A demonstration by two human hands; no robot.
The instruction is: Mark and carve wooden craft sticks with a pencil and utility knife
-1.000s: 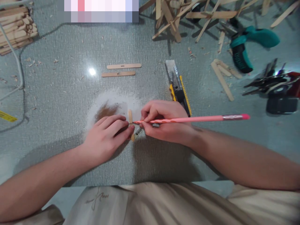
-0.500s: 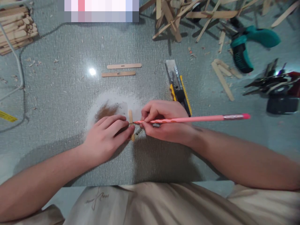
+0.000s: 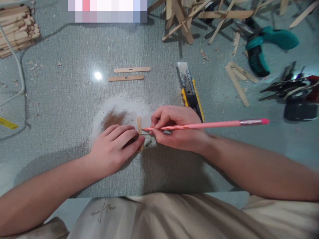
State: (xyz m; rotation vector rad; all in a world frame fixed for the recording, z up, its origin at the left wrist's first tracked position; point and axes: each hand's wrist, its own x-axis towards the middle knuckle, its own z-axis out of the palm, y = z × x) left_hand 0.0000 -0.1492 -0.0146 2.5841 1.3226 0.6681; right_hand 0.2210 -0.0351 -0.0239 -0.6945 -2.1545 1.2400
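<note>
My right hand (image 3: 178, 127) is closed around a pink pencil (image 3: 211, 125) with an eraser end pointing right. Its sharpened tip rests at a small wooden craft stick (image 3: 139, 123), which stands lengthwise away from me. My left hand (image 3: 116, 144) lies palm down, its fingertips and thumb pressing on that stick and hiding its middle. A thin clear strip with dark printing, perhaps a ruler (image 3: 149, 143), crosses the stick between my hands; most of it is covered. Beyond lie two craft sticks, an upper one (image 3: 132, 69) and a lower one (image 3: 126, 78), each bearing a small dark mark at mid-length.
Behind my right hand lies a yellow and black utility knife (image 3: 190, 91). Teal-handled pliers (image 3: 258, 54), cut stick pieces (image 3: 238, 83) and dark tools (image 3: 294, 88) sit to the right. A stick bundle (image 3: 18, 31) and a cable (image 3: 21, 66) are at left; white and brown dust (image 3: 114, 116) spreads nearby.
The pencil has shifted slightly to the right. My left fingers and thumb have moved a little, and more of the clear strip shows between my hands.
</note>
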